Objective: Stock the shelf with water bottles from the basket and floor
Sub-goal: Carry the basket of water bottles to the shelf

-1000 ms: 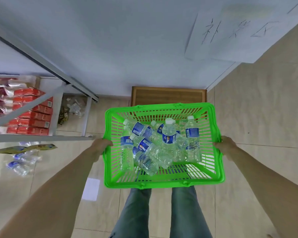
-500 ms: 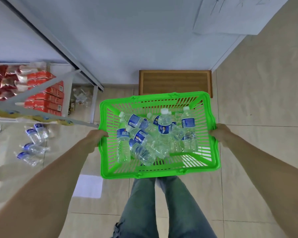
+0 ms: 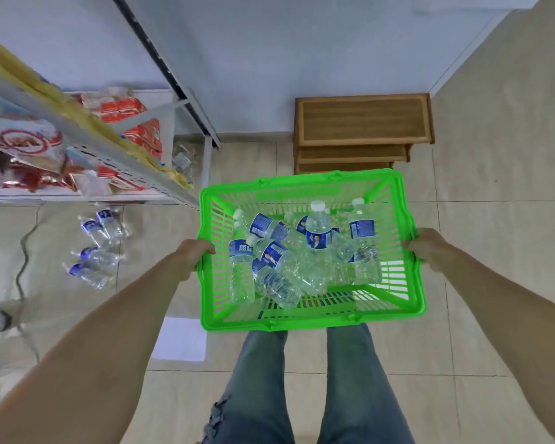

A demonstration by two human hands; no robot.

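Compared with the earlier frame, more of the shelf (image 3: 87,145) and of the floor bottles (image 3: 95,243) is brought into view at the left, while the green basket (image 3: 311,320) is kept in front of the body. Its long axis is laid left to right. Inside it a heap of clear water bottles (image 3: 302,254) with blue labels is carried: several are laid flat with caps toward the far left, one at the left wall is laid near to far, and two at the right are stood nearly upright, caps toward the far side. The left rim is gripped by the left hand (image 3: 191,256), fingers curled over the edge; the right rim is gripped by the right hand (image 3: 426,248) likewise. Both forearms are stretched forward. Four bottles are seen lying on the tiled floor below the shelf, which is stocked with red packets (image 3: 138,123). A wooden step stool (image 3: 362,123) is stood against the far wall.
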